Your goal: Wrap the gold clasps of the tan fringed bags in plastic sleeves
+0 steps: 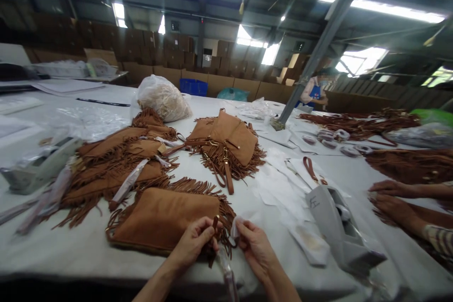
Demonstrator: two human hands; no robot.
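Note:
A tan leather bag (166, 217) with fringe lies flat near the table's front edge. At its right end my left hand (196, 240) is closed, pinching a narrow brown leather strap (215, 222) between thumb and fingers. Just to the right, my right hand (256, 247) pinches a small piece of thin white wrapping (235, 227), beside the loose fringe. A plastic-wrapped strap (229, 278) hangs below, between both hands. Behind this bag, more fringed bags (120, 160) are piled on the left, and others (235, 137) are stacked in the middle.
Grey tape dispensers stand at right (336, 226) and left (42, 165). White paper sheets (283, 193) lie right of centre. A stuffed clear plastic bag (161, 99) sits behind. A co-worker's hands (399, 198) rest on brown fringed material at the right. A metal post (318, 47) rises behind.

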